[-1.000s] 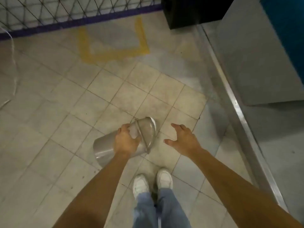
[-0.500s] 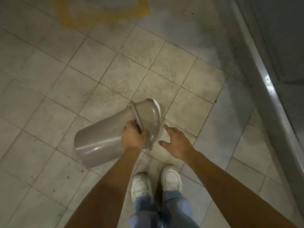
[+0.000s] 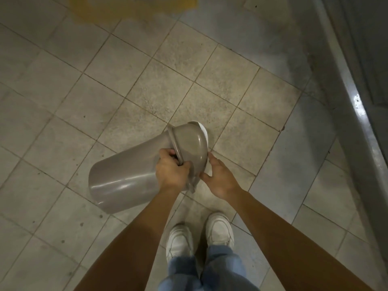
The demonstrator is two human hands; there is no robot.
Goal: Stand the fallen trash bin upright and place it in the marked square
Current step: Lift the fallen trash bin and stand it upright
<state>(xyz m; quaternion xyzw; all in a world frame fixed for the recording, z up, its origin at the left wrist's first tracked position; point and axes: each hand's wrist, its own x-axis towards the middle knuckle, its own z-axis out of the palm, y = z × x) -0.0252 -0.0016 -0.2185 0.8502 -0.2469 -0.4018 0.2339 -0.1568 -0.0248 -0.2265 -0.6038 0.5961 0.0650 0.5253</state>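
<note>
A grey plastic trash bin [image 3: 126,177] lies tilted on the tiled floor, its base toward the lower left and its domed lid end [image 3: 192,143] toward the upper right. My left hand [image 3: 171,172] grips the rim where lid meets body. My right hand [image 3: 218,177] touches the lid's near side with fingers spread, not closed around it. The yellow marked square [image 3: 134,9] shows only as its near edge at the top of the view, well beyond the bin.
A raised metal-edged ledge [image 3: 357,114] runs down the right side. My two white shoes [image 3: 199,236] stand just behind the bin. Bare floor tiles lie between the bin and the yellow mark.
The view has tipped down and closer, so most of the yellow square left the frame. My right hand moved left from open air onto the lid. My left hand kept its grip on the rim.
</note>
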